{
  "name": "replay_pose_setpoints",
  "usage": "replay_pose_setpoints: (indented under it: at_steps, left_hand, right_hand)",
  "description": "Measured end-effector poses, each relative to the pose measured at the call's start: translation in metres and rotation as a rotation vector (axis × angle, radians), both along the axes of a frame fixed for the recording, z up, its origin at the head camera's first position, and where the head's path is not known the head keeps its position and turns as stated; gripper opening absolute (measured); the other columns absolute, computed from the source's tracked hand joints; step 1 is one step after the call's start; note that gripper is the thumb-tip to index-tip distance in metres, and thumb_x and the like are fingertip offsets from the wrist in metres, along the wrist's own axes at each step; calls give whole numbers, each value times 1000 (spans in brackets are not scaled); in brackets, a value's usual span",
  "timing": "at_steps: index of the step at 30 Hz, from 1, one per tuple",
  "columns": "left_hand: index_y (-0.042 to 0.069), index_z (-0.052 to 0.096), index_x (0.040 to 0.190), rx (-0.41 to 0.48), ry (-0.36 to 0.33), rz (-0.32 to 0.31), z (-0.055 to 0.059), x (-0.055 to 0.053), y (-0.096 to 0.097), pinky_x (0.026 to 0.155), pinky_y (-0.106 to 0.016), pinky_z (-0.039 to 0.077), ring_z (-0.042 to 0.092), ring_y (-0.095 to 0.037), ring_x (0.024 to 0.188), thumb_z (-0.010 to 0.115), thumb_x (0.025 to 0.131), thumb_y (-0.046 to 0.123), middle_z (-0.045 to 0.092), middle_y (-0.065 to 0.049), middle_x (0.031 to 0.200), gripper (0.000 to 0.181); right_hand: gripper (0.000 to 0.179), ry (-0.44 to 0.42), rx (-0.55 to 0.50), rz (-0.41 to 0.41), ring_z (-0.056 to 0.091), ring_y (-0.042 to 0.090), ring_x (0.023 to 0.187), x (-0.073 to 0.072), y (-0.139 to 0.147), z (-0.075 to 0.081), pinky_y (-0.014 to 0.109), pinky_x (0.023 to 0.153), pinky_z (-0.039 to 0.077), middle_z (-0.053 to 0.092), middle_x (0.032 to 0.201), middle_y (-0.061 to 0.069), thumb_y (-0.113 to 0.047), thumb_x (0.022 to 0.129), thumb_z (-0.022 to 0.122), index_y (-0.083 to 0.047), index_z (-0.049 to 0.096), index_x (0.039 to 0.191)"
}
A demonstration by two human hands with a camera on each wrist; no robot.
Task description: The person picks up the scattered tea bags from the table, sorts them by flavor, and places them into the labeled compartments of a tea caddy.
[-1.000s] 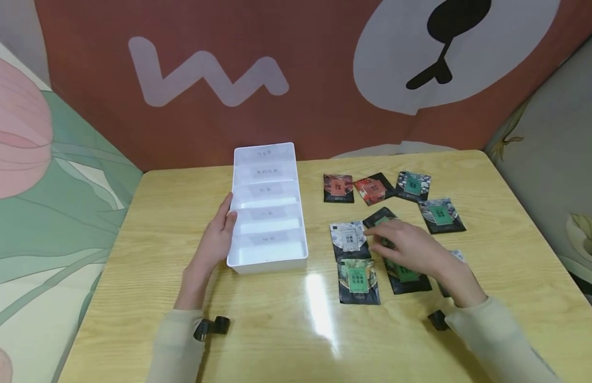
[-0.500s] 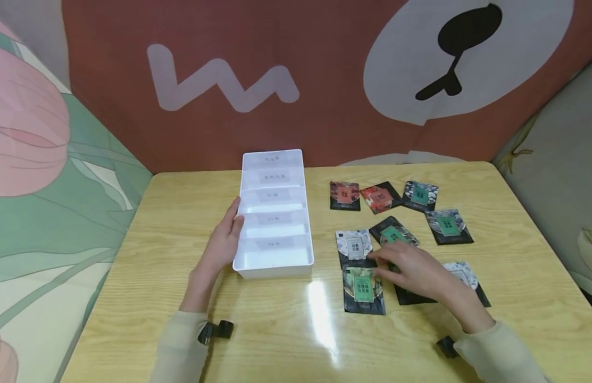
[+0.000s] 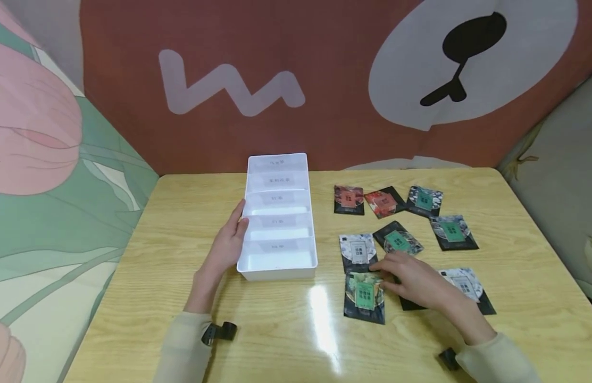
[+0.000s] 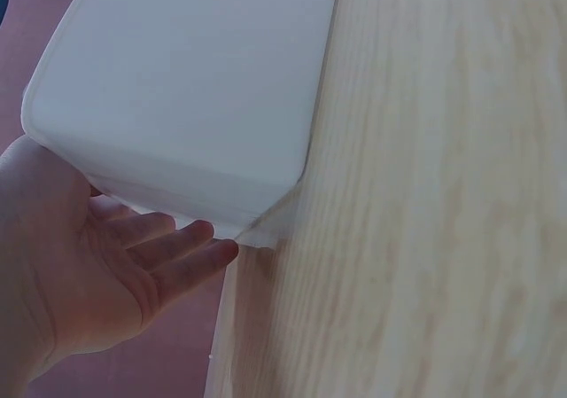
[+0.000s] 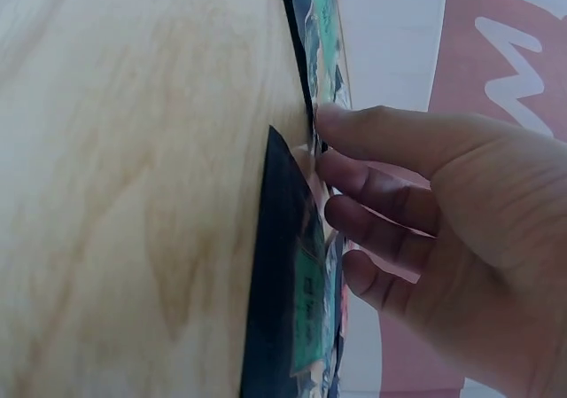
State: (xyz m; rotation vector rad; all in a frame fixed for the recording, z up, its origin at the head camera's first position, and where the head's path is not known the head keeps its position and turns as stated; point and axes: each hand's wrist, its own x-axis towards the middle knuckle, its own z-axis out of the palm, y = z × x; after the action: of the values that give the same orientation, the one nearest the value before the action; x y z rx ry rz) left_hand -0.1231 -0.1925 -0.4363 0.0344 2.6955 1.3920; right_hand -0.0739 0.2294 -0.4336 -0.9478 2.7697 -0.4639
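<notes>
A long white plastic box (image 3: 277, 270) with a row of labelled compartments stands on the table, nothing in them. My left hand (image 3: 226, 246) rests along its left side, thumb at the rim and fingers extended against the wall, as the left wrist view shows too. At right, my right hand (image 3: 415, 277) pinches the upper right edge of a tea sachet with a green label (image 3: 365, 299). In the right wrist view the thumb and index fingertip meet at that edge. Above it lies a white-labelled tea sachet (image 3: 359, 252). A dark sachet (image 3: 410, 304) is mostly hidden under the right hand.
Red-labelled sachets (image 3: 348, 199) (image 3: 384, 202) lie at the back, beside teal-labelled ones (image 3: 423, 200) (image 3: 452, 232). Another green-labelled sachet (image 3: 398, 239) lies beyond the right hand, and a white-labelled one (image 3: 468, 290) by the right wrist. A patterned wall borders the table's back.
My right hand has come down from beside the white-labelled sachet to the green-labelled one below it, which has turned slightly. The left hand stays at the box while the head view shifts.
</notes>
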Motion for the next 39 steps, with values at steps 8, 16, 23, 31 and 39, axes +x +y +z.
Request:
replay_pose_setpoints:
  at_steps: [8,16,23,31,39]
  left_hand:
    - [27,12,161,3,12,5,-1,-1,1,121,-53,23,28,-32,149,29,109,38,24,-9,165,56]
    - [28,12,161,6,-2,11,0,0,2,115,-56,34,43,-36,139,29,109,40,31,-13,162,56]
    - [30,11,161,33,-7,7,0,1,1,118,-54,30,38,-34,144,29,108,42,27,-10,163,57]
    - [29,11,161,31,-15,16,-1,1,0,119,-54,28,34,-33,146,29,108,41,23,-7,165,57]
    - [29,12,161,35,-10,6,2,1,0,112,-55,39,52,-37,131,30,109,38,35,-16,159,56]
  right_hand:
    - [37,34,13,-20,54,3,85,5,-3,-2,31,74,50,61,98,-13,-44,89,72,-20,72,117]
    - [60,40,82,-69,59,17,99,14,-8,2,49,89,50,63,105,-6,-56,76,78,-19,70,123]
    - [50,-14,80,-113,60,20,100,19,-15,3,52,94,49,64,104,-4,-41,73,84,-20,70,116]
    - [38,-22,50,-105,51,8,86,16,-17,3,34,75,50,54,96,-9,-35,73,87,-18,66,99]
    - [22,-88,1,-102,54,-3,76,18,-13,0,23,63,50,58,93,-16,-28,86,77,-25,60,99]
